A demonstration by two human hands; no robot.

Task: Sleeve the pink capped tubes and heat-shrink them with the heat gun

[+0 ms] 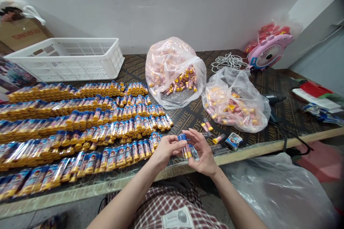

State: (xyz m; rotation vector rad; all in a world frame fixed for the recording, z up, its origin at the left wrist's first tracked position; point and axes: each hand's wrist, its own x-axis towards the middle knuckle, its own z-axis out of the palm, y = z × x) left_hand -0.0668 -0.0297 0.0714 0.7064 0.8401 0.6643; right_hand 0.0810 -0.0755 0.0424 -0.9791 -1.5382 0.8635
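Near the table's front edge, my left hand (166,150) pinches the blue upper end of a small clear tube (186,150) with a yellow base. My right hand (202,154) curls round the same tube from the other side, fingertips near its top and thumb at its yellow end. A clear and blue wrapper shows partly behind the tube, between the hands. Just right of my right hand lie loose yellow-ended tubes (219,138) and a stack of small blue printed packets (233,141). Rows of wrapped blue and yellow tubes (115,157) fill the table's left side.
Two clear bags of tubes, a larger one (173,71) and a smaller one (236,103), stand behind the hands. A white crate (70,61) is at the back left. A pink fan (268,55), white cable (229,61) and dark heat gun (274,103) are at the right.
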